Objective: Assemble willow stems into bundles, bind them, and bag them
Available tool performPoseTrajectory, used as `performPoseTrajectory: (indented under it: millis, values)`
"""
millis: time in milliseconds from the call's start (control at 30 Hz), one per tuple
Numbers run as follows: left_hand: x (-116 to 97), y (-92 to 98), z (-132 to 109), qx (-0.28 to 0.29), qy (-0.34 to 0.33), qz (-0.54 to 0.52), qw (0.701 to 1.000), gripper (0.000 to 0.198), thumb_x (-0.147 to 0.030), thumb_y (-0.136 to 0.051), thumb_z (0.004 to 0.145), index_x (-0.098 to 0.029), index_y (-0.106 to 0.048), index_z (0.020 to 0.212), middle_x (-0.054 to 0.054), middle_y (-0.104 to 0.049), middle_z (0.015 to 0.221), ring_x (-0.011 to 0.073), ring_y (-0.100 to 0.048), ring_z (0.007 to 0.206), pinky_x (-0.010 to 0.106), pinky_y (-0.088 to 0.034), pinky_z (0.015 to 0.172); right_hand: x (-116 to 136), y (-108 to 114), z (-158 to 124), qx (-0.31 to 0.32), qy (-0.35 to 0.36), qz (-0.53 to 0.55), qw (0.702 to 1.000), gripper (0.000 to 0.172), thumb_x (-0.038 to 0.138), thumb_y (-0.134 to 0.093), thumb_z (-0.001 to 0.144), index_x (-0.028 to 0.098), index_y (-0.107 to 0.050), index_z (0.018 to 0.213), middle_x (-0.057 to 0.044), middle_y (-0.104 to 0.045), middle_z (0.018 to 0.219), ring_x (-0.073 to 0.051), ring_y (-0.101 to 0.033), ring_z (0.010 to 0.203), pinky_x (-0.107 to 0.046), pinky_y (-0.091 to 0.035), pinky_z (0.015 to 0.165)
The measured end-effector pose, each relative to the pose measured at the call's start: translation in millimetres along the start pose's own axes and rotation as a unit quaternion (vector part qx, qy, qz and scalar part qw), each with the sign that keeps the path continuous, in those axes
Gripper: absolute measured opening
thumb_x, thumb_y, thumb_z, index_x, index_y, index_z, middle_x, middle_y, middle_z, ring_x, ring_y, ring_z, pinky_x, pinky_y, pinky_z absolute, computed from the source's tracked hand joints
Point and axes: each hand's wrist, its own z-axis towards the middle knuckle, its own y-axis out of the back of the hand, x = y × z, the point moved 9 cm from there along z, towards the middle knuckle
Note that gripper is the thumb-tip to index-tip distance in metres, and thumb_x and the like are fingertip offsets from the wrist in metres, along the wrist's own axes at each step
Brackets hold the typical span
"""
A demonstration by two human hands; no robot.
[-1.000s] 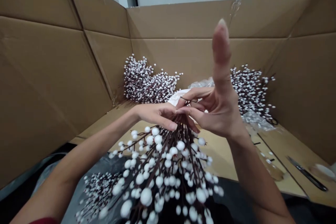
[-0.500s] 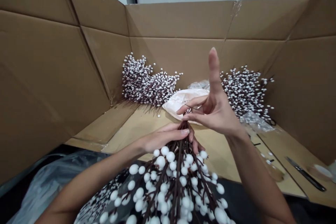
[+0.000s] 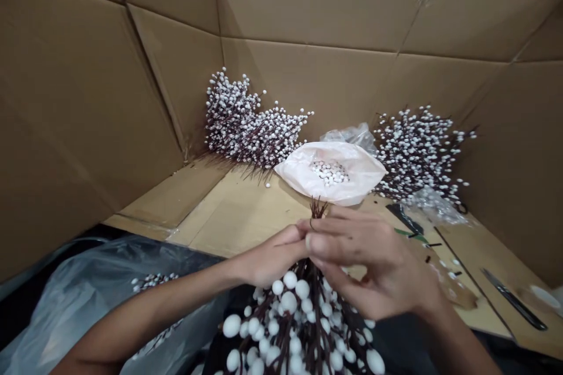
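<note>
I hold a bunch of dark brown stems with white berries [image 3: 299, 322], berry ends toward me and cut ends [image 3: 317, 208] pointing away. My left hand [image 3: 270, 255] is wrapped around the stems just below the cut ends. My right hand [image 3: 369, 263] is closed over the same spot from the right, its fingertips pinching at the stems next to the left thumb. What the fingertips pinch is too small to name.
A big open cardboard box [image 3: 109, 99] walls the workspace. Two piles of berry branches [image 3: 246, 126] [image 3: 417, 149] lie at the back, with a pink bag of loose white berries [image 3: 329, 173] between them. A clear plastic bag [image 3: 88, 293] lies at lower left, a knife [image 3: 512, 299] at right.
My right hand, raised with its index finger pointing up, has dropped onto the stem ends and closed. The bunch and left hand moved lower and nearer to me. The view tilted down.
</note>
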Motion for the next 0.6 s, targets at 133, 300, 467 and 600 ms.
performPoseTrajectory:
  millis: [133,300,467,600]
  values:
    - [9.8,-5.3,-4.7,0.0,0.031,0.014,0.999,0.026,-0.033,-0.041,0.091,-0.017,-0.061,0.092,0.006,-0.067,0.098,0.0224,-0.059,0.102,0.034,-0.045,0.091,3.8,-6.5,-15.4,0.0,0.009,-0.074,0.997,0.04,0.008,-0.052,0.072,0.031,-0.063,0.104,-0.004,-0.068,0.085,-0.019,-0.062,0.071,-0.029,-0.048,0.058]
    - [-4.6,-13.3,-6.5,0.021,-0.006,0.133,0.991,0.03,-0.035,-0.036,0.096,-0.017,-0.056,0.109,0.007,-0.063,0.108,0.0212,-0.056,0.107,0.033,-0.041,0.095,-0.9,5.0,-25.7,-0.095,-0.035,-0.004,0.995,0.049,0.004,-0.052,0.076,0.029,-0.057,0.118,-0.002,-0.068,0.092,-0.015,-0.057,0.067,-0.029,-0.05,0.06]
    - [-13.1,-22.7,-5.8,0.029,-0.01,0.193,0.981,0.038,-0.041,-0.028,0.098,-0.017,-0.055,0.109,0.01,-0.062,0.098,0.0247,-0.059,0.093,0.037,-0.045,0.084,-23.7,8.8,-41.6,-0.162,-0.215,0.106,0.957,0.091,0.007,-0.058,0.077,0.04,-0.014,0.149,-0.002,-0.066,0.101,-0.02,-0.059,0.072,-0.033,-0.049,0.058]
    - [-13.4,-26.0,-4.4,0.043,0.002,0.185,0.982,0.036,-0.04,-0.029,0.098,-0.016,-0.052,0.111,0.012,-0.061,0.105,0.0257,-0.059,0.097,0.037,-0.046,0.085,-28.0,6.4,-42.1,-0.147,-0.271,0.139,0.941,0.103,0.01,-0.059,0.08,0.04,0.011,0.149,-0.008,-0.054,0.128,-0.024,-0.062,0.089,-0.033,-0.05,0.055]
